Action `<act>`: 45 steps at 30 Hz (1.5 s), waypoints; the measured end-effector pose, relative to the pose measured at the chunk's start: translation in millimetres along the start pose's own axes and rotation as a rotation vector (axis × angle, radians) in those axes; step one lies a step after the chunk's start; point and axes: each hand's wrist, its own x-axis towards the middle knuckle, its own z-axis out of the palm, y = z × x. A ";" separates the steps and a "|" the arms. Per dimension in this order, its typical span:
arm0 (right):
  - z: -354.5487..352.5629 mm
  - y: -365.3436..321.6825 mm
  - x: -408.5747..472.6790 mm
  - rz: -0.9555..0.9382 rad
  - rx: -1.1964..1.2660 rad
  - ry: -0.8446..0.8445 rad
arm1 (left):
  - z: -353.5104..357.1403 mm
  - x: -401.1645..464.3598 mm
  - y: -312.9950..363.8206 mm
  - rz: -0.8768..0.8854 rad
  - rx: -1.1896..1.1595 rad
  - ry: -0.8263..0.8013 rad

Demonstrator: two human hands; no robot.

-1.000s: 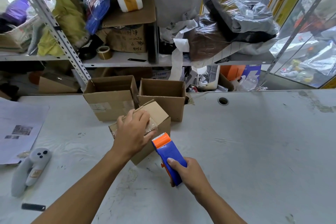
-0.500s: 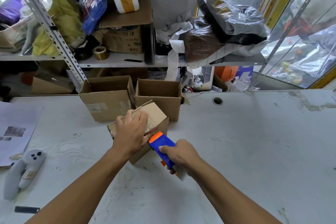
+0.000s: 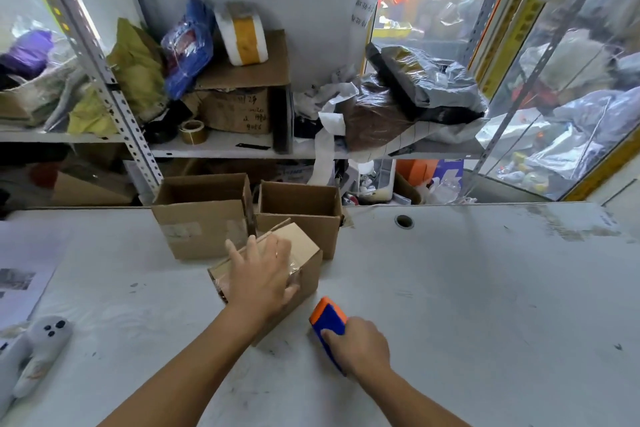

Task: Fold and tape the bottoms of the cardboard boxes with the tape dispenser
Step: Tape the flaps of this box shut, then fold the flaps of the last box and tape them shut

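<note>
A small cardboard box (image 3: 304, 267) lies bottom-up on the white table (image 3: 467, 288), with clear tape across its closed flaps. My left hand (image 3: 259, 276) rests flat on top of it, fingers spread, thumb at its near right edge. My right hand (image 3: 358, 347) grips the blue and orange tape dispenser (image 3: 329, 317) just right of the box's near corner, apart from the box, down by the table. Two open upright boxes stand behind: one on the left (image 3: 199, 218), one on the right (image 3: 301, 215).
A grey soft toy (image 3: 34, 354) and a printed sheet (image 3: 20, 270) lie at the table's left. A round hole (image 3: 403, 220) is in the tabletop. Metal shelving behind holds bags, cartons and a tape roll (image 3: 193, 131).
My right hand pulled the tape dispenser off the box's side, down and to the right. My left hand spread flatter over the taped top. The view tilted upward.
</note>
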 end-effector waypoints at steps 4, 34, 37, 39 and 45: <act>9.2 23.8 17.4 -0.054 -0.107 0.207 | 1.7 2.2 15.3 -0.103 0.017 0.007; -50.5 -27.4 -40.1 -0.738 0.258 0.189 | -9.5 -45.4 -96.9 -0.655 -1.509 0.113; -49.0 -28.3 -50.1 -0.804 0.073 0.221 | -41.9 -38.5 -101.9 -0.446 -1.386 0.125; -45.0 -30.0 -54.2 -0.800 0.007 0.214 | -68.2 -35.9 -98.1 -0.312 -1.240 -0.092; -42.7 -33.1 -64.8 -0.808 -0.102 0.251 | -75.6 -40.9 -93.3 -0.406 -1.323 -0.312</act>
